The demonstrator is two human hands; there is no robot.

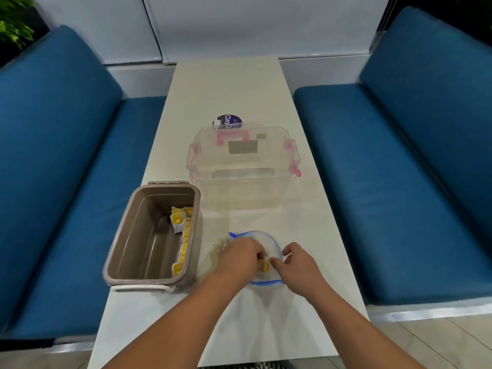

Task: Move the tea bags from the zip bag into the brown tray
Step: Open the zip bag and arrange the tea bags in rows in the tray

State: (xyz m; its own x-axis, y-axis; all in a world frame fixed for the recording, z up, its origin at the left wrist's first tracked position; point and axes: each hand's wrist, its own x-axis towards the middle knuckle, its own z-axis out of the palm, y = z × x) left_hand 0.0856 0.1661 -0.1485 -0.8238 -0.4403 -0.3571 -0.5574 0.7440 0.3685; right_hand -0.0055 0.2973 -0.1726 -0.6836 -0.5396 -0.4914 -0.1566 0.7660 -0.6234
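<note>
A clear zip bag (pixel 262 239) with a blue seal lies open on the white table near its front. My left hand (pixel 241 258) reaches into the bag's mouth, its fingers closed around a yellow tea bag (pixel 265 266). My right hand (pixel 298 265) pinches the bag's right rim and holds the opening apart. The brown tray (pixel 117 251) stands to the left of the bag. Several yellow tea bags (pixel 179 218) lie inside the tray along its right wall.
A clear plastic box (pixel 243 166) with pink clips stands behind the zip bag. A small purple-labelled packet (pixel 229 121) lies beyond it. Blue cushioned benches (pixel 399 182) flank the narrow table on both sides.
</note>
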